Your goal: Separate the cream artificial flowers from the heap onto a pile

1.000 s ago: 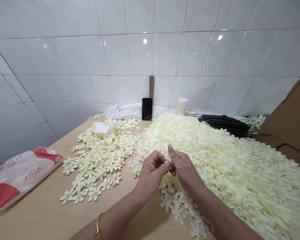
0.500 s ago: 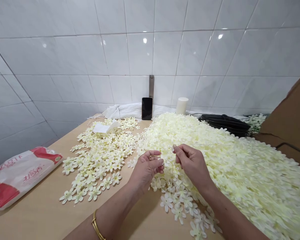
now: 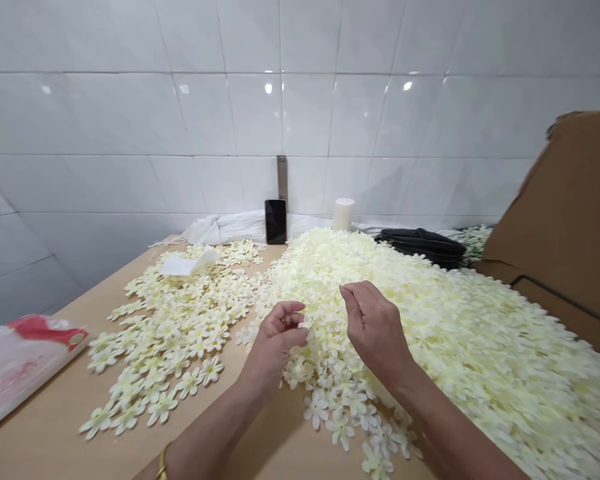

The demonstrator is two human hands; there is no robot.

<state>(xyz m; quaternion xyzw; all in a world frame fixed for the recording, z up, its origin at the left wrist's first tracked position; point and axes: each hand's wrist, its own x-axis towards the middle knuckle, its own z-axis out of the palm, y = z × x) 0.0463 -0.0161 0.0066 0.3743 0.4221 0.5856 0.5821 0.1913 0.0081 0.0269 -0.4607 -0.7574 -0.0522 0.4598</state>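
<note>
My left hand (image 3: pixel 279 337) is closed in a pinch, thumb against bent fingers. A bit of white petal shows at its fingertips, so it holds a small flower, mostly hidden. My right hand (image 3: pixel 375 321) is just to the right, apart from the left, with thumb and forefinger pressed together. Whatever is between them is too small to make out. Both hands are over the near edge of a big heap of pale cream artificial flowers (image 3: pixel 460 347). Left of the hands, a flatter spread of similar yellow-centred flowers (image 3: pixel 180 333) lies on the wooden table (image 3: pixel 45 437).
A white paper slip (image 3: pixel 179 265) rests on the left flowers. By the tiled wall stand a phone (image 3: pixel 275 222) and a white cylinder (image 3: pixel 343 215). A black pouch (image 3: pixel 423 247) and cardboard (image 3: pixel 560 220) are at right. A red-and-white plastic package (image 3: pixel 25 367) lies at left.
My hands were together on a small flower, then drew apart, the right moving to the right. The view has since turned slightly to the right.
</note>
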